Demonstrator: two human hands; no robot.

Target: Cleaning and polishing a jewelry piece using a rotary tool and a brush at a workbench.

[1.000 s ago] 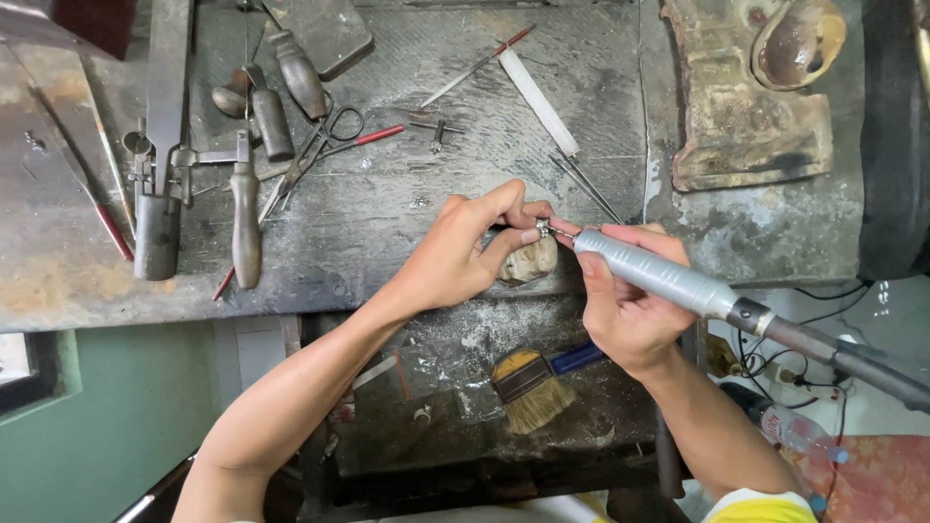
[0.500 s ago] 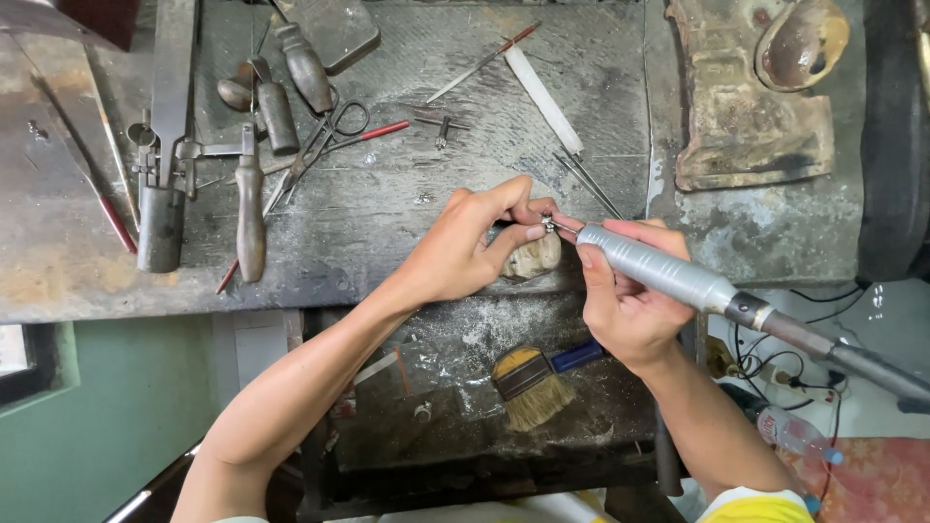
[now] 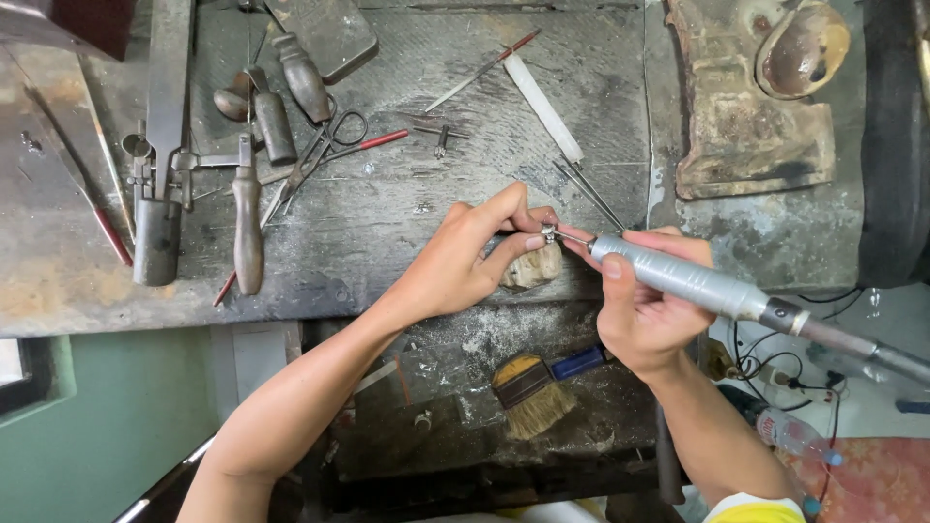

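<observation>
Left hand (image 3: 465,261): fingertips pinched shut on a small metal piece (image 3: 548,233), tiny and silvery; its exact shape is too small to tell.
Right hand (image 3: 644,310): wrapped closed round a rotary handpiece (image 3: 683,281), a smooth grey metal cylinder with a dark collar and a cable trailing off to the right.
Tool tip: the thin bit at the front of the handpiece meets the small metal piece between the two hands.
Where the piece sits: just above the front edge of the bench (image 3: 407,223), over a pale, rough wooden peg (image 3: 535,266) that juts from that edge.
Bench surface: dark, worn and scratched, dusted with filings, with rusty brown patches at the left.
Brush (image 3: 531,392): flat, with a yellow and dark handle and splayed straw-coloured bristles, lying on the lower ledge below the hands.
Scissors (image 3: 315,155): dark metal, open loops, lying among wooden-handled tools at upper left.
White file-like bar (image 3: 542,102): long, flat and pale, slanted across the bench behind the hands.
Slab (image 3: 746,126): blocky, pitted, rust-brown, at upper right, with a rounded shell-like dish (image 3: 804,48) on its corner.
</observation>
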